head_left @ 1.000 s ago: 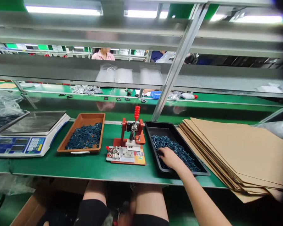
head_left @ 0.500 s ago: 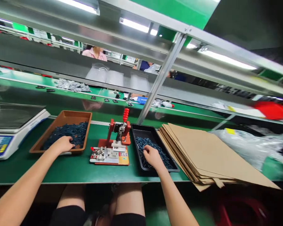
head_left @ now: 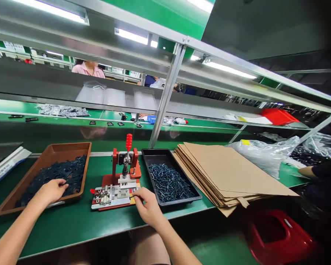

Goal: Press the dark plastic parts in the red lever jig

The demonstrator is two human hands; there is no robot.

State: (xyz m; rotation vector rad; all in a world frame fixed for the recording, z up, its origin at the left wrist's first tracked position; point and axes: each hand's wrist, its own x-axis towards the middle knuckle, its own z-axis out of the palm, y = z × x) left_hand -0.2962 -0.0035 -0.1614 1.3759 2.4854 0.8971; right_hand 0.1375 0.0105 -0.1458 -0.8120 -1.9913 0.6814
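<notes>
My left hand (head_left: 53,190) is over the near right part of a brown tray (head_left: 86,154) of small dark flat parts (head_left: 62,173). Its fingers are curled together, and whatever they pinch is too small to make out. At the right end of a red-and-silver clamp fixture (head_left: 123,191), my right hand (head_left: 149,207) pinches a small dark pin-like part (head_left: 131,197). The fixture has an upright red-handled lever (head_left: 129,142). Right of it lies a black tray (head_left: 161,154) filled with thin dark pin-like pieces (head_left: 171,182).
Stacked brown cardboard sheets (head_left: 223,171) overhang the bench edge. A scale (head_left: 8,165) stands far left; bulging clear plastic bags (head_left: 260,156) lie right. A metal post (head_left: 165,99) rises behind the trays. Below right is a red stool (head_left: 281,235), near another person's arm (head_left: 306,171).
My right hand has left the black tray and moved left to the fixture with a small dark part. My left hand stays over the brown tray. The view has turned right.
</notes>
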